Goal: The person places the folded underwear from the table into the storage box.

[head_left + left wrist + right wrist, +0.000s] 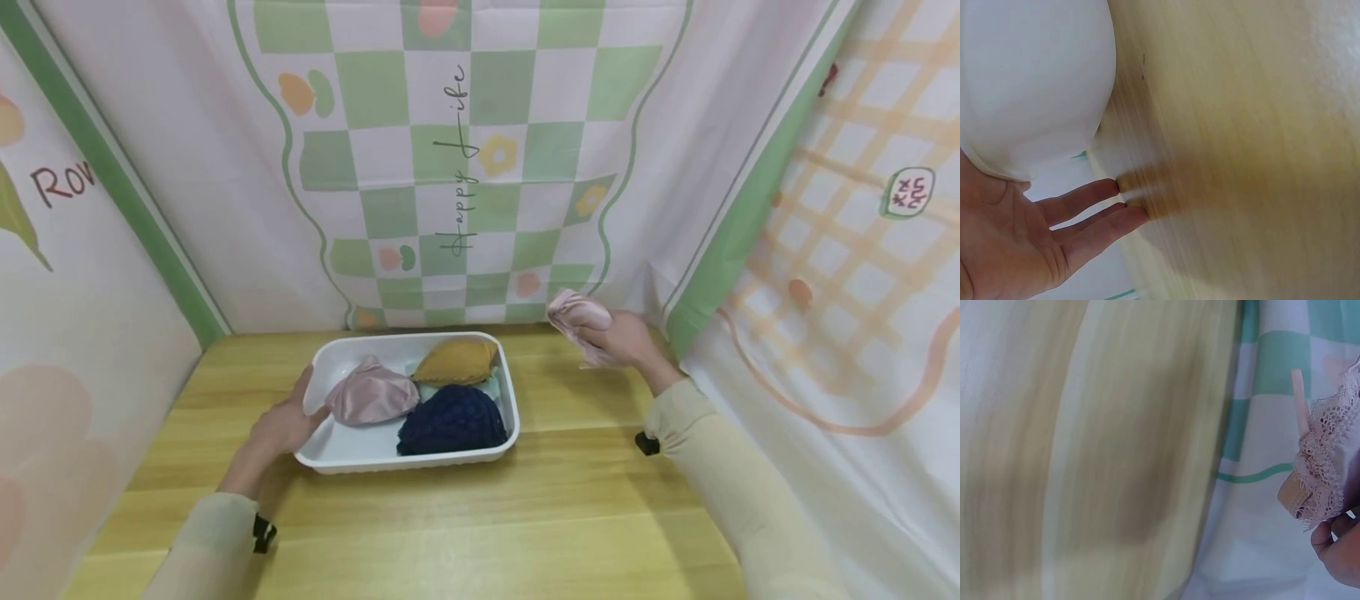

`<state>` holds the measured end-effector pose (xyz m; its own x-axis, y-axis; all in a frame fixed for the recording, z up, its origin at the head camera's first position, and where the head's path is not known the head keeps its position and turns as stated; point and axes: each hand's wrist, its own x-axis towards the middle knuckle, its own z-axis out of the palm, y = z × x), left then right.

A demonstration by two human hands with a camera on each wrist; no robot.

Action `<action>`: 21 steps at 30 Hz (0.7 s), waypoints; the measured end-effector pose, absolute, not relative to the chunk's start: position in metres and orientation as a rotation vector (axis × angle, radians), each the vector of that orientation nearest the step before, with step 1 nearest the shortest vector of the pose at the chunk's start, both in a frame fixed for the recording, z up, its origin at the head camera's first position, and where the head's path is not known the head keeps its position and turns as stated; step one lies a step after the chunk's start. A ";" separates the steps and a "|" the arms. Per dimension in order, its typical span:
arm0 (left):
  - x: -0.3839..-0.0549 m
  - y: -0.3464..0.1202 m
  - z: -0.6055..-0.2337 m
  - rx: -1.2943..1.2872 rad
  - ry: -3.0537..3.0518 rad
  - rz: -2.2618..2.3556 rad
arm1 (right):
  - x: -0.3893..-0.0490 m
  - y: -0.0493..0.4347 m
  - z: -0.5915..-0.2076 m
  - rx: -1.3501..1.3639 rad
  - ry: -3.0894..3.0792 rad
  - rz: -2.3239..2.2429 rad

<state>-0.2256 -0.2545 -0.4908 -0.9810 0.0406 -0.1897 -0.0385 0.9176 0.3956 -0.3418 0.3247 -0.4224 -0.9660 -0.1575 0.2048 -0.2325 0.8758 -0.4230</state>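
A white tray (408, 461) on the table holds a folded pink satin bra (372, 393), a mustard one (455, 361) and a navy lace one (452, 420). Something mint green shows partly beneath them. My left hand (285, 423) holds the tray's left end, thumb over the rim. In the left wrist view, the fingers (1094, 240) stretch out below the rim, over the table. Off to the tray's right, my right hand (621, 337) grips another pink satin bra (579, 315), raised above the table. Its lace edge (1329, 444) and a thin strap show in the right wrist view.
The wooden table (450, 525) runs back to a hanging cloth (480, 167) with green and white checks. More printed cloth (847, 275) hangs along the right side, close to the right arm, and along the left side (67, 333).
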 end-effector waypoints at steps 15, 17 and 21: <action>-0.223 -0.253 -0.489 0.008 2.883 0.604 | -0.337 0.293 -0.407 0.366 -2.883 0.713; -0.223 -0.253 -0.488 0.005 2.885 0.602 | -0.337 0.289 -0.404 0.369 -2.882 0.732; -0.223 -0.252 -0.488 0.002 2.887 0.598 | -0.336 0.280 -0.398 0.384 -2.894 0.760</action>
